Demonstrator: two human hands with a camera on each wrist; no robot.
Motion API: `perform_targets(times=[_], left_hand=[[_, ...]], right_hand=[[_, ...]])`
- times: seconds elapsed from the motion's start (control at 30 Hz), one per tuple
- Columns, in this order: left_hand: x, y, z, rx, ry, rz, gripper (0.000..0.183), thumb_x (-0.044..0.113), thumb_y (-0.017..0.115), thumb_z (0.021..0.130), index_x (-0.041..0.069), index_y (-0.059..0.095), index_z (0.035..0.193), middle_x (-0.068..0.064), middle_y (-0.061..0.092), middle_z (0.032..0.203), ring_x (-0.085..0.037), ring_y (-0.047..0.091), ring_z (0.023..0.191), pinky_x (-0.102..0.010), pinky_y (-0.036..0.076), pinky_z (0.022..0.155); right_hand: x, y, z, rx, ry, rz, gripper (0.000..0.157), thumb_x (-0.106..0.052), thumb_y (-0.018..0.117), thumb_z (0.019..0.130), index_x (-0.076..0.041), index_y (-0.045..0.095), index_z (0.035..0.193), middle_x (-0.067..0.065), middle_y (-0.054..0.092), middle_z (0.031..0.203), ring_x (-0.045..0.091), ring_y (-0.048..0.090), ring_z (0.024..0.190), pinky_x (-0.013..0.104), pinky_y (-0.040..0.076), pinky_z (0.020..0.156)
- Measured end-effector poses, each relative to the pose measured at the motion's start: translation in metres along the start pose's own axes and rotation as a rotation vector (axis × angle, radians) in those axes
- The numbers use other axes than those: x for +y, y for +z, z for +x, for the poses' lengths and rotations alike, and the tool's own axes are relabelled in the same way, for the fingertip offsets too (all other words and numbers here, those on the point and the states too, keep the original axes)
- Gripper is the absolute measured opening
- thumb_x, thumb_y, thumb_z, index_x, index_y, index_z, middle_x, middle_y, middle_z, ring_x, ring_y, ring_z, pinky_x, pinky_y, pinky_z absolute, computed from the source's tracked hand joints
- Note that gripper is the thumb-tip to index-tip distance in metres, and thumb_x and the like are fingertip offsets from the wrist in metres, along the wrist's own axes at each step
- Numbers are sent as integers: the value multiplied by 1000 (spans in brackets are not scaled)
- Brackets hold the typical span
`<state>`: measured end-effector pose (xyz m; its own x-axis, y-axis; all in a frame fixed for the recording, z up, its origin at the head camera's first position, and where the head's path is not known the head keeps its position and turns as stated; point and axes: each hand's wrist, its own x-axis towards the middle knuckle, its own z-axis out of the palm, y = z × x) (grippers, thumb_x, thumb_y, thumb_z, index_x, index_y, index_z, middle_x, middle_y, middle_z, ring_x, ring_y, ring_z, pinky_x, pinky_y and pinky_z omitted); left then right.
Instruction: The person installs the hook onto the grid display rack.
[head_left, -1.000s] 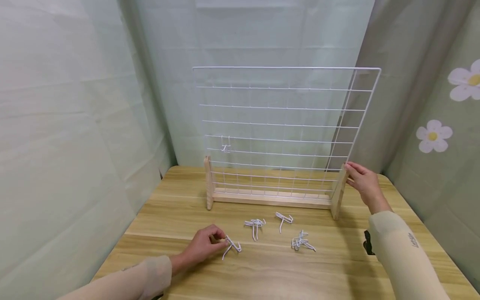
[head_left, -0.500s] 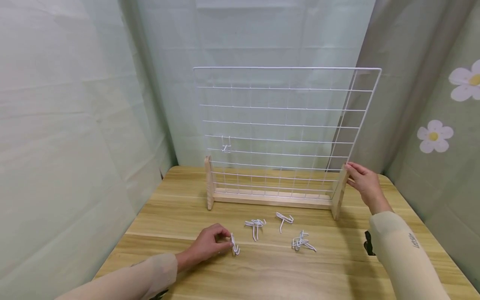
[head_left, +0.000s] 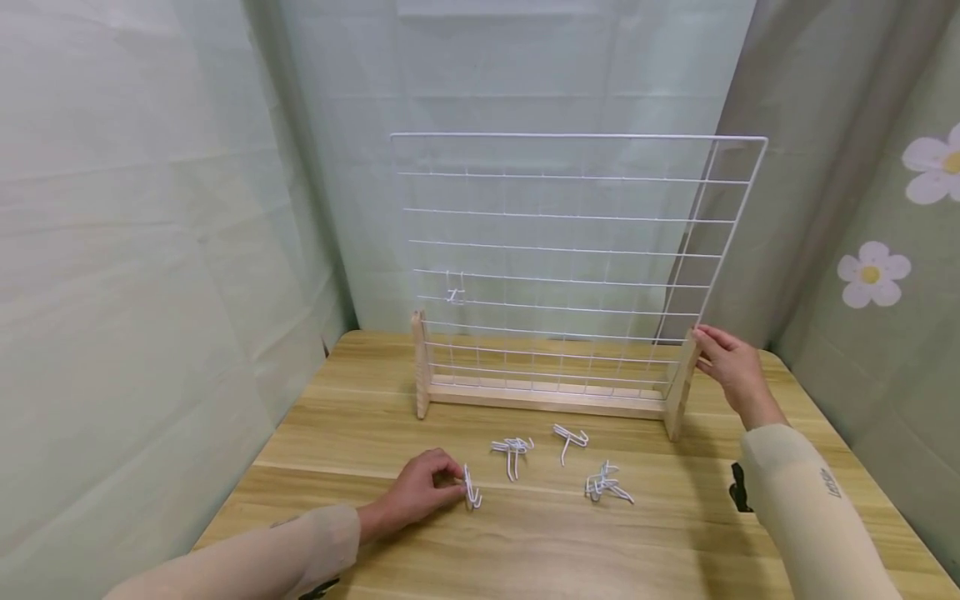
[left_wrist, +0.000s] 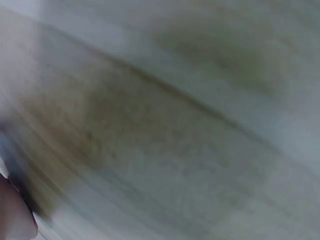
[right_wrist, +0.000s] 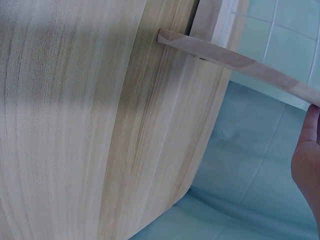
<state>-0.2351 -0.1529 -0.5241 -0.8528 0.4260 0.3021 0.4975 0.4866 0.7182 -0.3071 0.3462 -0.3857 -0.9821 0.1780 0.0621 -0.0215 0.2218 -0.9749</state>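
My left hand (head_left: 418, 493) is low over the table at front left, thumb and fingertips pinching a white wire hook (head_left: 472, 492). In the left wrist view only a bit of a finger (left_wrist: 15, 216) shows, and the hook is out of sight. A white wire grid rack (head_left: 573, 277) stands upright in a wooden base (head_left: 547, 398). With thumb and fingers, my right hand (head_left: 731, 371) grips the top of the base's right wooden post (head_left: 680, 392); the right wrist view shows the hand (right_wrist: 307, 162) at the post's end. One white hook (head_left: 456, 295) hangs at the grid's left side.
Between the hands and rack lie more white wire hooks on the wood-grain table (head_left: 525, 550): a left cluster (head_left: 512, 450), a single hook (head_left: 572, 439) and a right cluster (head_left: 606, 483). Pale curtains (head_left: 187, 250) enclose the table's left, back and right.
My left hand has moved slightly right, and the hook in it has turned from slanting with its legs spread to nearly upright. My right hand keeps its place on the post.
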Motion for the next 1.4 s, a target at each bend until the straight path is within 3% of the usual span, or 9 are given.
perform_targets(times=[0.3,1.17,1.4], left_hand=[[-1,8,1,52,83,118,17,15,85,77,22,69,80,14,61,84,-8,52,81,-27,43,72],[3,7,2,20,-7,140,8,16,80,83,20,73,81,14,61,84,-7,50,80,-26,41,70],[4,7,8,52,-2,123,8,13,79,82,18,72,81,13,62,82,-8,54,80,-27,44,72]], right_hand=[[0,-1,-1,-19,-43,188,67,-36,63,96,7,43,144,-20,61,99,1,57,96,13,51,75],[1,-3,0,-23,-42,168,58,-37,63,96,-1,51,140,-20,61,101,-1,57,95,15,51,77],[0,-2,0,-23,-36,141,62,-38,62,96,0,49,142,-18,59,104,0,56,97,16,51,80]])
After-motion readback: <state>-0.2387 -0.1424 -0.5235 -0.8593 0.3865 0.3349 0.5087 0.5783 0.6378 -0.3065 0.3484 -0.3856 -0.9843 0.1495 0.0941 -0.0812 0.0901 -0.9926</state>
